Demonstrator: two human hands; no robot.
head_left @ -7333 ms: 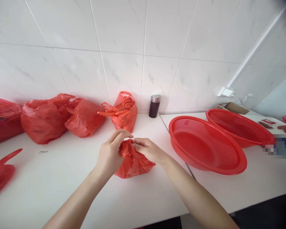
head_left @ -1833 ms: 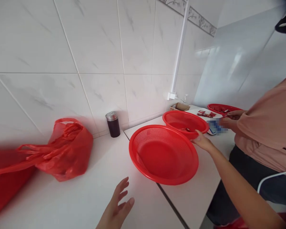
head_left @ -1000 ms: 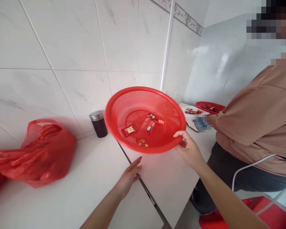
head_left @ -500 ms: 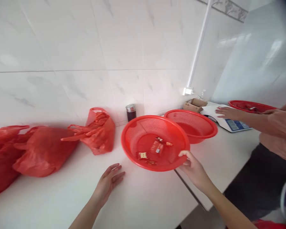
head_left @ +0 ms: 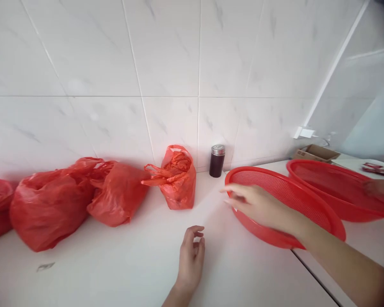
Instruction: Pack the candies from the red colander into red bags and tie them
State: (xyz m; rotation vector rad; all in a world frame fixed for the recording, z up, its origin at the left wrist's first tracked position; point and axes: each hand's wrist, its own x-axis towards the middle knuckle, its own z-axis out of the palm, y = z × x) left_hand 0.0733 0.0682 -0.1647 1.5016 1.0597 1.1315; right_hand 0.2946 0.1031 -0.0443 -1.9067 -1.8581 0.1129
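My right hand [head_left: 256, 204] reaches across a red plastic basket [head_left: 278, 183] from the right. Its fingers stretch past the basket's left rim with nothing visible in them. Hand and forearm hide much of the inside of the basket, so what lies there does not show. My left hand [head_left: 192, 258] hovers low over the white table, with loosely bent fingers and no object in it. A tied red plastic bag [head_left: 179, 185] stands upright by the wall, nearest to the left hand.
Several full red bags [head_left: 54, 204] line the wall on the left. A dark jar with a silver lid [head_left: 217, 161] stands behind. At right are another red basket [head_left: 326, 181], a cardboard box [head_left: 318, 152] and another person's hand [head_left: 380, 186]. A small scrap [head_left: 45, 267] lies front left.
My right hand has let go of the basket's rim and moved over it to the left. The camera view has turned left. The other person's hand has moved from the scale to the far basket.
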